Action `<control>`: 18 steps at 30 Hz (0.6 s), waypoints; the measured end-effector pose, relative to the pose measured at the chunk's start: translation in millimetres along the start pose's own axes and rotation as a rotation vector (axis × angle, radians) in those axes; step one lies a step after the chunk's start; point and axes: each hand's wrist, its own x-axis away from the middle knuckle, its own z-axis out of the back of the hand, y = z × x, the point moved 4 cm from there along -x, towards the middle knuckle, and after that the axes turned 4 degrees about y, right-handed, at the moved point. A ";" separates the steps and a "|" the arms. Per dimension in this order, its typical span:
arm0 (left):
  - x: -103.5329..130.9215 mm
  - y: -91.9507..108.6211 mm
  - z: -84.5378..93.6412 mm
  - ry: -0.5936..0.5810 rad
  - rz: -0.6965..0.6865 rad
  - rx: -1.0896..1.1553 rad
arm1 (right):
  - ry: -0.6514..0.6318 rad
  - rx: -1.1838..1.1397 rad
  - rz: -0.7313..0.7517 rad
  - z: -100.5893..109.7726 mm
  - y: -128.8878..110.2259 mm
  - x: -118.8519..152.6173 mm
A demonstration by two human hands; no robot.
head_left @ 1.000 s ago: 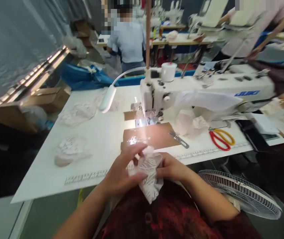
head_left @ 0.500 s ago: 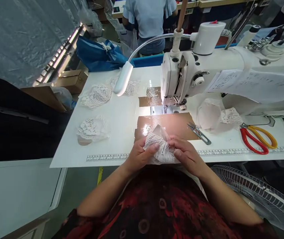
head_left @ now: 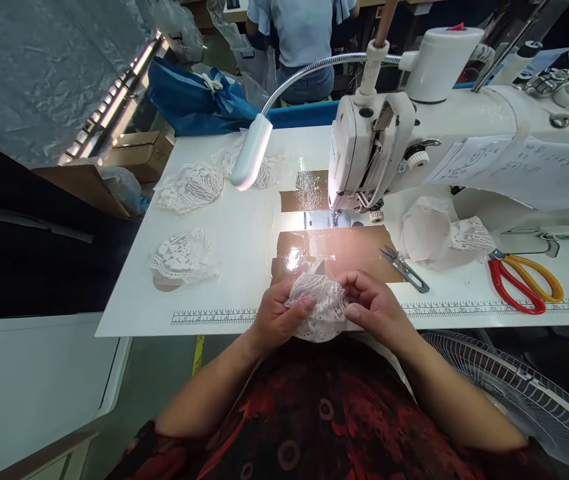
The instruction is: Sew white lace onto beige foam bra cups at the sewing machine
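A white lace piece (head_left: 320, 308) is held at the table's front edge, below the sewing machine's needle area. My left hand (head_left: 280, 312) grips its left side, thumb on top of the lace. At its right edge, my right hand (head_left: 372, 305) pinches the fabric between thumb and curled fingers. The white sewing machine (head_left: 364, 150) stands behind them, its lamp (head_left: 253, 152) reaching out to the left. Brown tape (head_left: 359, 250) covers the tabletop in front of the needle. Small thread snips (head_left: 404, 269) lie to the right of my right hand.
Three lace pieces lie at the left, one of them near the front (head_left: 184, 257). Another lace piece (head_left: 427, 230) and red-and-yellow scissors (head_left: 519, 283) are at the right. A fan (head_left: 509, 387) stands below the right edge. Beyond the table sits a person (head_left: 302, 37).
The lace has been turned and spread flatter, its scalloped edge now facing me. My right hand's fingers have shifted along its upper right edge. The view has moved slightly.
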 end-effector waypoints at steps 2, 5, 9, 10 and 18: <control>1.7 -2.2 1.0 0.003 0.000 0.018 | 0.005 0.032 -0.072 -3.5 3.6 -3.7; 3.8 -4.3 0.9 -0.005 -0.037 0.061 | 0.064 0.103 0.030 -4.4 -0.7 -9.2; 6.8 -7.0 3.5 -0.076 -0.078 0.121 | 0.060 -0.035 0.106 -5.1 -3.6 -12.5; 7.0 -7.2 6.1 -0.104 -0.076 0.114 | 0.052 -0.055 0.098 -5.4 -3.3 -12.4; -4.4 24.7 33.9 -0.191 -0.144 -0.215 | 0.022 0.170 0.172 -15.6 -12.7 -10.6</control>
